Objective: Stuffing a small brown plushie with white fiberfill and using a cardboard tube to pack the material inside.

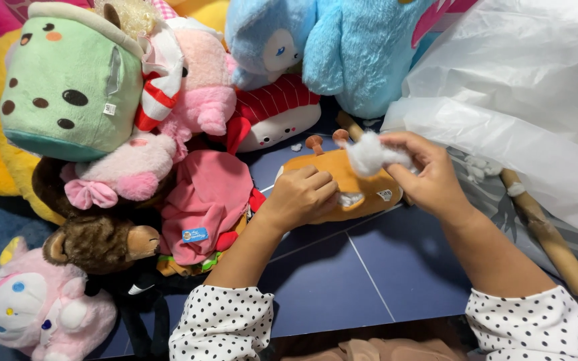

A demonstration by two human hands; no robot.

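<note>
An orange plush toy [359,189] with small brown-tipped horns lies on the blue floor, a seam open along its lower side with white filling showing. My left hand [300,196] grips its near edge by that opening. My right hand [429,175] pinches a tuft of white stuffing [369,155] just above the toy.
A heap of plush toys fills the left and back: a green cup-shaped one [68,83], pink ones [205,200], a brown one [98,242], blue ones [342,47]. A large clear plastic bag [523,100] lies at the right over a wooden stick [546,234].
</note>
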